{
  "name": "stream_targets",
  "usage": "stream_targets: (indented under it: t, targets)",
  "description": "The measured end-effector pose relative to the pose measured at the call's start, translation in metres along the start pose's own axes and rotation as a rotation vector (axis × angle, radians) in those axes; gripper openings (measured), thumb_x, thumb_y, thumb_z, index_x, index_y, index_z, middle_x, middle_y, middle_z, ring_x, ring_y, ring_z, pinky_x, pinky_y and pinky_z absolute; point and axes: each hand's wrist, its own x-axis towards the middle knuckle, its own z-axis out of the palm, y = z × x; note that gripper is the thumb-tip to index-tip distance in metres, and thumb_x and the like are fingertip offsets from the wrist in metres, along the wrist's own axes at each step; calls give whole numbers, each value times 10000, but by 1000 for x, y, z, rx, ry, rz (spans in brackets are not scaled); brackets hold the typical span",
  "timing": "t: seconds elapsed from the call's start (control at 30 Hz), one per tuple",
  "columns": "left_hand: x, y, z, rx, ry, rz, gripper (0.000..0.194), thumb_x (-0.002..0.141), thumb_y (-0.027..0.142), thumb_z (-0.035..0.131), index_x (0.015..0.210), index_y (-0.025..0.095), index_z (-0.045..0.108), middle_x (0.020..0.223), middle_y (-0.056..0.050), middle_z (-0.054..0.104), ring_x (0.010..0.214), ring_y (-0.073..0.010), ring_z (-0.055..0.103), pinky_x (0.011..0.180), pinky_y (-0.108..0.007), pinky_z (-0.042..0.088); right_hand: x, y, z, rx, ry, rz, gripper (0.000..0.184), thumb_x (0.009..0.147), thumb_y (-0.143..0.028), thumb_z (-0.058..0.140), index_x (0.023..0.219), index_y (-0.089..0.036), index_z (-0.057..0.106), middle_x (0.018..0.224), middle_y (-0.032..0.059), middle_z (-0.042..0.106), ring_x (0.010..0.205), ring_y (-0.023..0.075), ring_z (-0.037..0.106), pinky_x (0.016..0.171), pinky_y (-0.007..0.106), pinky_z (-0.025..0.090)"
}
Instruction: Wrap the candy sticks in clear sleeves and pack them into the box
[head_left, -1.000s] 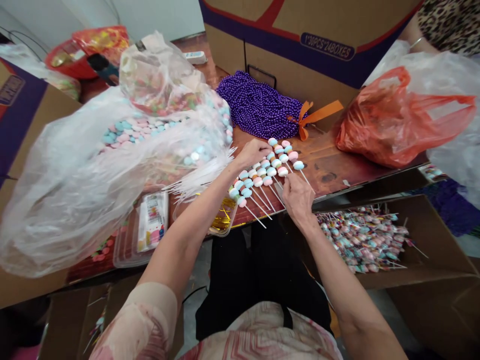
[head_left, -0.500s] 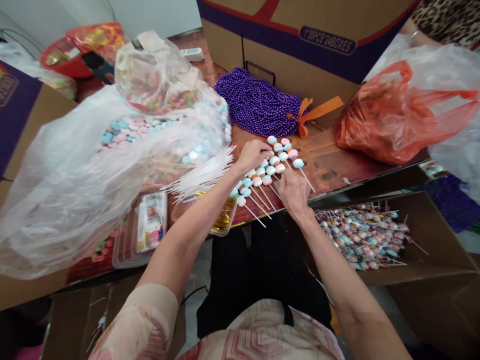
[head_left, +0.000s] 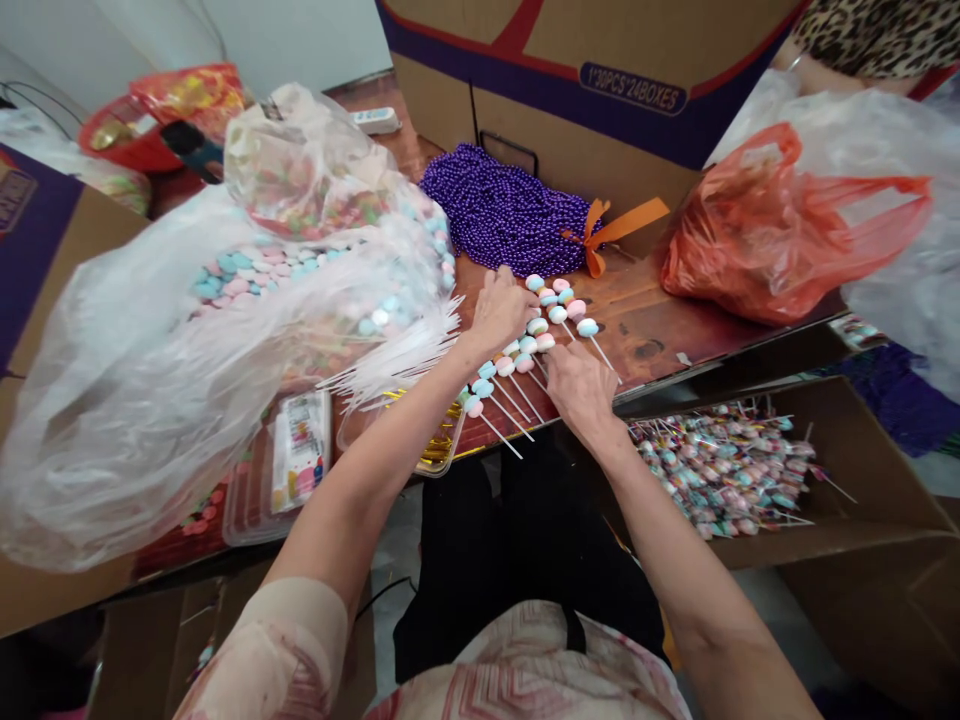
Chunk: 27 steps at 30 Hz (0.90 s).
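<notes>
A slanting row of candy skewers [head_left: 523,364], pink, blue and white pillow-shaped sweets on white sticks, lies along the table's front edge. My left hand [head_left: 504,310] reaches over the upper ends of the row, its fingers bent down against the sweets and hiding some of them. What its fingertips hold is hidden. Lower down, my right hand [head_left: 581,388] is closed, thumb and fingers pinched at the stick end of a skewer in the middle of the row. A bundle of white sticks [head_left: 397,355] lies left of my left hand.
Purple bead strings [head_left: 502,215] with an orange ribbon lie behind the row, before a large carton [head_left: 570,120]. Clear bags of sweets [head_left: 247,275] fill the left side. A red bag [head_left: 750,240] stands right. Wrapped skewers fill a low box [head_left: 862,440]. Another person's arm shows upper right.
My left hand has shifted slightly left over the skewers, its fingers lifting a little. My right hand has moved slightly left and down along the sticks. The whole view has shifted slightly.
</notes>
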Motion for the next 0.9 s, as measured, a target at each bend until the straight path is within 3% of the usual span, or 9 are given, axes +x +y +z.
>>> stream_targets:
  t: [0.07,0.2,0.3,0.4,0.57,0.77,0.9]
  targets:
    - [4,5,-3,37,26,-38,158,778,181,658,900,169,757,1022,-130,644,1141,-324,515,993,-433,402,-7,12,-4,-10,94,-1,327,1014,-321,425,970,-185,720,998,101,685,781,192,564,608,312,244]
    - [24,17,-7,-7,52,-107,224,846,207,585,983,183,761,996,-89,699,1010,-254,594,928,-362,437,-6,39,-5,-30,310,75,298,1009,-310,434,947,-161,685,957,128,665,866,235,558,686,322,306]
    - [44,30,-2,90,29,-125,272,906,226,509,984,182,766,1054,-108,714,1051,-259,599,935,-367,436,3,49,1,-54,289,83,216,972,-310,516,960,-153,664,943,132,666,859,250,552,698,331,314]
    - [58,42,8,186,-62,-118,226,902,233,563,993,180,763,1164,-132,692,1179,-303,547,979,-404,427,9,49,7,-60,222,71,201,976,-281,502,953,-158,659,931,125,674,827,241,559,682,332,299]
    - [61,46,16,181,-109,-166,230,881,152,587,1058,211,722,1215,-110,677,1230,-305,521,1000,-428,425,13,49,12,-11,187,85,217,983,-245,464,946,-166,662,932,111,679,793,220,561,646,325,259]
    - [54,36,11,135,-114,-76,302,848,158,613,1128,185,722,1085,-101,738,1084,-256,625,973,-380,445,10,62,17,207,316,70,214,959,-206,428,858,-184,615,870,82,658,790,206,557,646,306,291]
    - [52,33,9,173,-135,-14,280,850,172,577,1034,175,788,1058,-115,765,1059,-265,670,948,-363,463,8,65,20,288,356,4,213,955,-221,426,825,-198,593,835,73,639,790,206,558,667,303,328]
